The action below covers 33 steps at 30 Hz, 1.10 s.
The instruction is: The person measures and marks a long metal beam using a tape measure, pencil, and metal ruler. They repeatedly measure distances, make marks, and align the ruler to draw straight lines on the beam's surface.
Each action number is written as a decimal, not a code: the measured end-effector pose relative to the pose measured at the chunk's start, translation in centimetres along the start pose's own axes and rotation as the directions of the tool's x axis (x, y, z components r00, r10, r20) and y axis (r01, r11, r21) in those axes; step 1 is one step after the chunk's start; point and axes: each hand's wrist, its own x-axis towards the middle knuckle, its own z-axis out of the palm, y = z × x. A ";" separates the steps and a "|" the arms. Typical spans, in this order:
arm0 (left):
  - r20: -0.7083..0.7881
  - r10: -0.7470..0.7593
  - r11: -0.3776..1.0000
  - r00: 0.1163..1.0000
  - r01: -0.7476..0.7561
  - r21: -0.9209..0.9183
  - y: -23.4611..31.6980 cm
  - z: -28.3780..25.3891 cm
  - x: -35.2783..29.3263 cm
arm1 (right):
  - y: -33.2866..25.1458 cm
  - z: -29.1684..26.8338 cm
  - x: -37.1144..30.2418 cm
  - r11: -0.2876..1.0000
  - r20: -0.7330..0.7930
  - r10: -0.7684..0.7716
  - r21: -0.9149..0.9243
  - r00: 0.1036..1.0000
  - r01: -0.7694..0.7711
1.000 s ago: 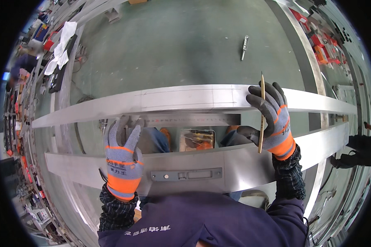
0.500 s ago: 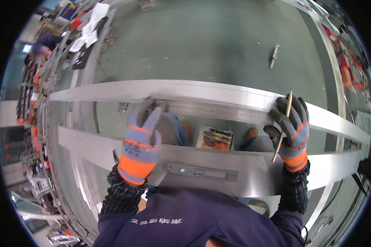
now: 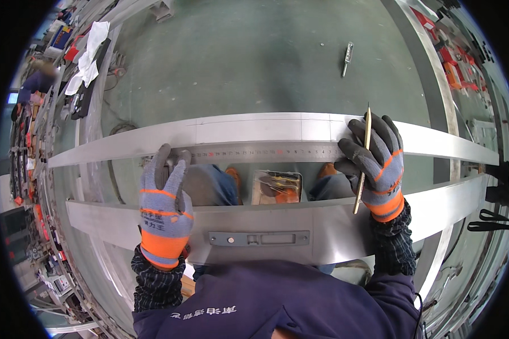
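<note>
A long steel ruler [image 3: 266, 151] lies along the near edge of a silver metal bar [image 3: 249, 127] that spans in front of me; thin cross lines show on the bar's face. My left hand [image 3: 167, 212], in a grey and orange glove, pinches the ruler's left end between thumb and fingers. At the other end, my gloved right hand [image 3: 383, 164] grips the ruler near the bar. A thin brass-coloured rod with a pointed dark tip, like a scriber [image 3: 361, 192], also sits upright between the right hand's fingers.
Closer to me runs a second metal bar [image 3: 339, 226] with a recessed grey plate [image 3: 259, 238]. Below, between my legs, stands a tray [image 3: 256, 189] of tools. A drill-bit-like piece [image 3: 348, 59] lies on the green surface beyond. White cloth [image 3: 90, 59] hangs at the left.
Both hands and the ruler have shifted slightly left along the bar. The ruler now sits straighter against the bar's edge. The scriber stays in my right hand; the whole view has shifted too.
</note>
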 end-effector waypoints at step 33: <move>0.079 -0.023 0.992 0.997 0.013 0.124 -0.1 -0.3 0.5 | -0.2 0.7 -0.6 0.999 -0.025 0.014 -0.033 1.000 -0.015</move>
